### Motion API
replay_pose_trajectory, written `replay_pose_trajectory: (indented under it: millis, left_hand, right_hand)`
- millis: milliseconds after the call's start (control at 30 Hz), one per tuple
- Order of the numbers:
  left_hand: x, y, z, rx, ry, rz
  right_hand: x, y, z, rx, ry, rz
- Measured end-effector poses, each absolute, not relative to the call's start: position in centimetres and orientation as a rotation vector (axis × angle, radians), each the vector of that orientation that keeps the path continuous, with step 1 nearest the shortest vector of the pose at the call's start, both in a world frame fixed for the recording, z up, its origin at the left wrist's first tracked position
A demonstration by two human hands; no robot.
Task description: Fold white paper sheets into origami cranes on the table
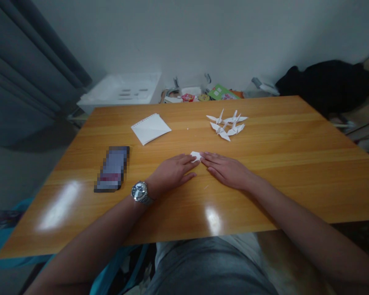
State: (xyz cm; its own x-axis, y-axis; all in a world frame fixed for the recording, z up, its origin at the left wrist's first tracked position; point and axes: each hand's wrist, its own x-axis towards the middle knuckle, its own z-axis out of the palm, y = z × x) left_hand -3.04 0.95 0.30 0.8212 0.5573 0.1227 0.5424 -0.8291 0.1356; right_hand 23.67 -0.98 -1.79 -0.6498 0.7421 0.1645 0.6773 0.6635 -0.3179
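Note:
On the wooden table, my left hand lies palm down with its fingers stretched flat over a small folded white paper. My right hand lies flat beside it, fingertips pressing the same paper from the right. Only a corner of the paper shows between the fingertips. A silver watch sits on my left wrist. Several folded white paper cranes lie in a cluster farther back, apart from both hands.
A white notepad lies at the back left of the table. A phone rests left of my left hand. Behind the table are a white box, small clutter and a black bag.

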Motion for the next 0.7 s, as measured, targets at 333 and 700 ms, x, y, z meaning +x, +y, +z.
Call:
replay_pose_trajectory:
  millis: [333,700]
  left_hand:
    - [-2.9,0.9,0.3,2.923,0.897,0.272]
    - [-2.9,0.9,0.0,2.93,0.893,0.254]
  right_hand:
    - [25.2,-0.5,-1.2,-1.163,-2.53,0.254]
    - [26.0,-0.3,-1.2,-1.22,-2.504,0.171]
